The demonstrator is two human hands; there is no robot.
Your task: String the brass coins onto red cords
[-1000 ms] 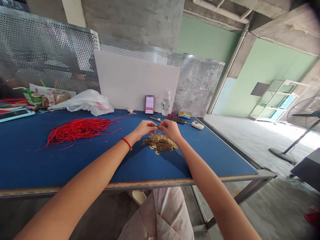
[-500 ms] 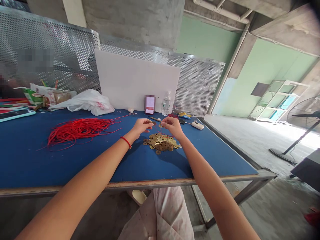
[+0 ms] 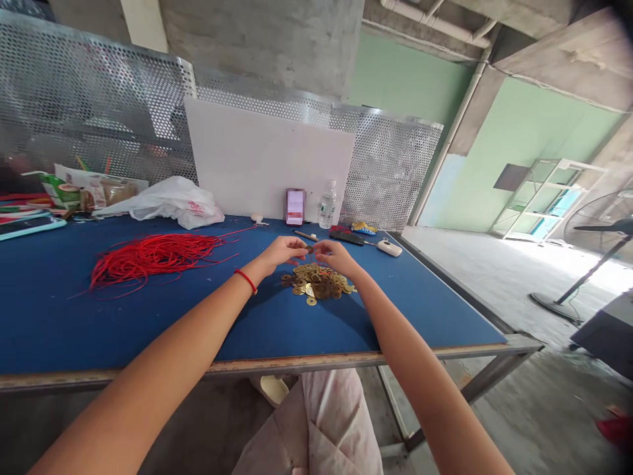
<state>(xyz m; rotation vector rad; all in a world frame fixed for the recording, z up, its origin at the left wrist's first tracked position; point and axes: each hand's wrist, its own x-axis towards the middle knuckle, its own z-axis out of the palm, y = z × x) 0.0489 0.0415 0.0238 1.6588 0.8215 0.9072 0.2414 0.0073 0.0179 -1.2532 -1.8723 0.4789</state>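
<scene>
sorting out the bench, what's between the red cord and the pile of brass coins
In the head view, the person's left wrist with its red bracelet crosses that stretch, and the rest is bare blue table top.

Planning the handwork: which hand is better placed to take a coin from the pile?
Probably the right hand: it hangs directly over the brass coins, while the left hand sits nearer the pile's edge.

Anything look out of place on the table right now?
One brass coin lies by itself just below the pile of brass coins, apart from the rest. The red cord sits in a loose tangle, with a few strands straying from the bundle.
</scene>
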